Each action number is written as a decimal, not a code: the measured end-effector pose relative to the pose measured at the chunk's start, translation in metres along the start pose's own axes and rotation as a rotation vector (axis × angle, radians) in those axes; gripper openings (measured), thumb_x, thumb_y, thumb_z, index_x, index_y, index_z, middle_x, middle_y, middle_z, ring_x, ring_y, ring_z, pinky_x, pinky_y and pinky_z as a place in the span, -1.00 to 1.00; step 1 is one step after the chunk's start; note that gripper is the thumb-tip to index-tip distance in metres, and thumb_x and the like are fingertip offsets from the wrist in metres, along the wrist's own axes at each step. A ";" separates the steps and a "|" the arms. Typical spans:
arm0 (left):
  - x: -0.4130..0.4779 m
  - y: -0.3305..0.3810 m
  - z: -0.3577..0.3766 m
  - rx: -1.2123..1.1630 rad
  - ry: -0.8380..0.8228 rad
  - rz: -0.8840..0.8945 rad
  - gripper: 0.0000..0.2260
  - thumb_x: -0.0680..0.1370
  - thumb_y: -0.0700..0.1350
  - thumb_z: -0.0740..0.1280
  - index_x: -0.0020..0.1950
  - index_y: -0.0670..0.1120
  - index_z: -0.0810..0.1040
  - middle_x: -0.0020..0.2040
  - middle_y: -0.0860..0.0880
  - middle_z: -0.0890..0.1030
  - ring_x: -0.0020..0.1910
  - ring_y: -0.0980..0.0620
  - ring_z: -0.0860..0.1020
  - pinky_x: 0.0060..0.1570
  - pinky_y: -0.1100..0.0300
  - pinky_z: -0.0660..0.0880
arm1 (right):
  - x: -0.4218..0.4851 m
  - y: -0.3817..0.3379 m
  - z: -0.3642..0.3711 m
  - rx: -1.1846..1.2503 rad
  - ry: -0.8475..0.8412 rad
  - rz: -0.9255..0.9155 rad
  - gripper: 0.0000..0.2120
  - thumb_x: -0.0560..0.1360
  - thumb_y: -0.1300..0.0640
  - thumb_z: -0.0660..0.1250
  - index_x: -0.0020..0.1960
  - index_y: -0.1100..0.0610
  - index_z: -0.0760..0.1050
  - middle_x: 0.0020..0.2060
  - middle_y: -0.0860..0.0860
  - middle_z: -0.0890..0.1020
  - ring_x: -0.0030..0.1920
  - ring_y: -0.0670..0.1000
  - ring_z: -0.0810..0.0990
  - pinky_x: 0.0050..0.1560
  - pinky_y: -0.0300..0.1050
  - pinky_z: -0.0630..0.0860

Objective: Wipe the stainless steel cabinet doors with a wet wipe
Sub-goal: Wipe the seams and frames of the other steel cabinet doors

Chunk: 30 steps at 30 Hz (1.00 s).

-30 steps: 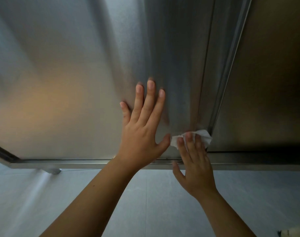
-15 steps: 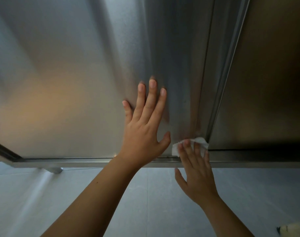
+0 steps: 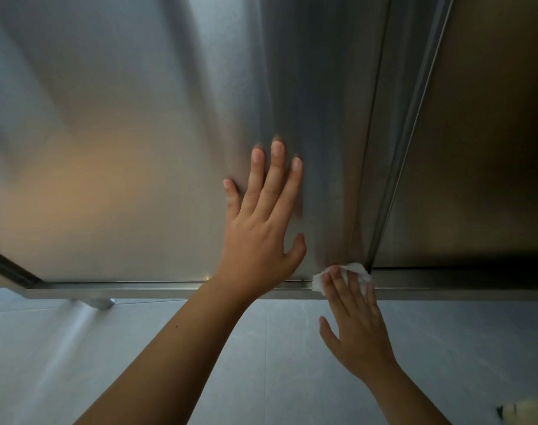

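Two hands meet steel: the right hand (image 3: 353, 326), fingers straight, presses a wipe (image 3: 356, 267) onto the bottom right corner of the door (image 3: 123, 148), while the left hand (image 3: 258, 240) lies flat, fingers spread, higher on it. Thin, soft and likely damp, the wipe may bunch; flat fingers suit it. No writing shows.

Grey floor (image 3: 261, 363), blurred pale object (image 3: 526, 409) bottom-right

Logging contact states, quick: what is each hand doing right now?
Left hand: open, flat against the steel cabinet door.
Right hand: open, straight fingers pressing the wet wipe at the door's bottom corner.
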<state>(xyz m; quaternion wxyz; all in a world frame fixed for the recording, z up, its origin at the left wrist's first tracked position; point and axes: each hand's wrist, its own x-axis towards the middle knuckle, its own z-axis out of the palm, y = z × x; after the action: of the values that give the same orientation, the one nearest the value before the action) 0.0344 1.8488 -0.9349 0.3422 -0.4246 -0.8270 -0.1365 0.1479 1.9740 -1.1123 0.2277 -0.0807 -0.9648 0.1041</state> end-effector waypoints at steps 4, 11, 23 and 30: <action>-0.003 0.001 0.002 -0.017 -0.009 0.017 -0.27 0.45 0.04 0.23 0.54 -0.08 -0.02 0.50 0.09 -0.34 0.50 0.01 -0.29 0.40 -0.08 -0.34 | 0.032 -0.010 -0.028 0.055 0.169 -0.047 -0.41 0.62 -0.14 -0.14 0.55 0.10 -0.15 0.54 0.02 -0.12 0.52 0.11 -0.07 0.48 0.07 -0.14; -0.008 0.001 0.004 -0.040 -0.027 0.050 -0.30 0.45 0.00 0.20 0.53 -0.08 -0.01 0.51 0.10 -0.30 0.51 0.02 -0.26 0.38 -0.17 -0.24 | 0.027 -0.009 -0.025 0.037 0.158 -0.044 -0.35 0.57 -0.10 0.01 0.55 0.10 -0.13 0.54 0.03 -0.10 0.52 0.13 -0.05 0.47 0.08 -0.08; -0.008 0.004 0.002 -0.061 -0.005 0.042 -0.30 0.45 0.03 0.21 0.53 -0.09 0.02 0.54 0.03 -0.21 0.52 0.03 -0.22 0.44 -0.08 -0.30 | 0.024 -0.011 -0.029 -0.034 0.079 0.003 -0.40 0.60 -0.20 -0.19 0.56 0.06 -0.12 0.54 0.00 -0.10 0.53 0.09 -0.11 0.45 0.11 -0.16; -0.005 0.007 -0.009 -0.009 0.118 0.063 -0.36 0.48 0.01 0.22 0.50 -0.16 0.11 0.51 -0.13 0.14 0.52 -0.04 -0.05 0.46 -0.08 -0.19 | 0.068 -0.032 -0.086 -0.001 0.259 -0.009 -0.27 0.54 -0.18 0.06 0.55 0.02 -0.22 0.53 -0.05 -0.22 0.53 0.08 -0.16 0.47 0.06 -0.25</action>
<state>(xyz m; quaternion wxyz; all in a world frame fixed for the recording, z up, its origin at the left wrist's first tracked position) 0.0457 1.8451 -0.9326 0.3925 -0.4432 -0.7911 -0.1539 0.1236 1.9710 -1.0007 0.3507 -0.0894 -0.9277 0.0912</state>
